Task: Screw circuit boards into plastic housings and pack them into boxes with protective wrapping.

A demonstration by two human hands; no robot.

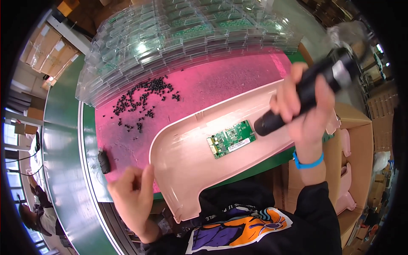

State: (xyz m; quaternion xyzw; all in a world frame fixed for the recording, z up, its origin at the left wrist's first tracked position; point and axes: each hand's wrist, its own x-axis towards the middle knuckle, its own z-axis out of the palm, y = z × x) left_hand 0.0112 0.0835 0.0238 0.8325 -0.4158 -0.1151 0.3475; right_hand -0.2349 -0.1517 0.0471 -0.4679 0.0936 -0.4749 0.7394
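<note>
At the right of the frame, the right hand (304, 106) was wrapped round a black cylindrical power tool (312, 89), fingers closed on its barrel, both blurred. The tool slanted down toward the middle, its lower end appearing just beside the right edge of a green circuit board (233, 138); whether they touched could not be told. The board lay in the centre of the frame, inside a pale pink plastic shell (178, 174). At lower left, the left hand (134, 197) was beside the shell's left edge, fingers partly curled; whether they pinched anything small could not be seen

A slip of the tool's heavy-looking body could have knocked the board's components or scratched the shell. The board looked free to slide, judging by the lack of a hand on it, so a nudge might have shifted it. In the upper left, loose black screws (155, 87) were scattered across the pink mat (229, 80), where a careless sleeve could have swept some away
</note>
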